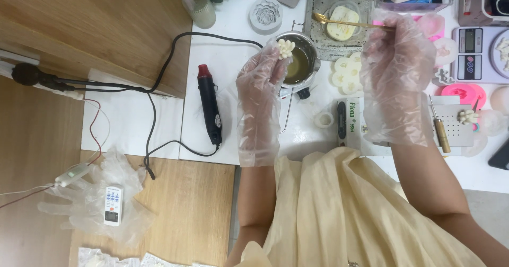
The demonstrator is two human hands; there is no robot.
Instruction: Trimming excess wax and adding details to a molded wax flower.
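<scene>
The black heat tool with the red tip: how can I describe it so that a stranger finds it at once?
Start at the white table and find the small metal pot near the gloved left hand. Left of that hand lies the black heat tool, pointing away from the person. Its red tip and the black cord looping from it set it apart from the pale moulds around.

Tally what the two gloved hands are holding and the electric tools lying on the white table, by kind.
Small white flower-shaped wax piece, in left hand fingers: 1
Gold spoon, in right hand: 1
Black heat gun with red nozzle: 1
Digital kitchen scale: 1
Total: 4
</scene>
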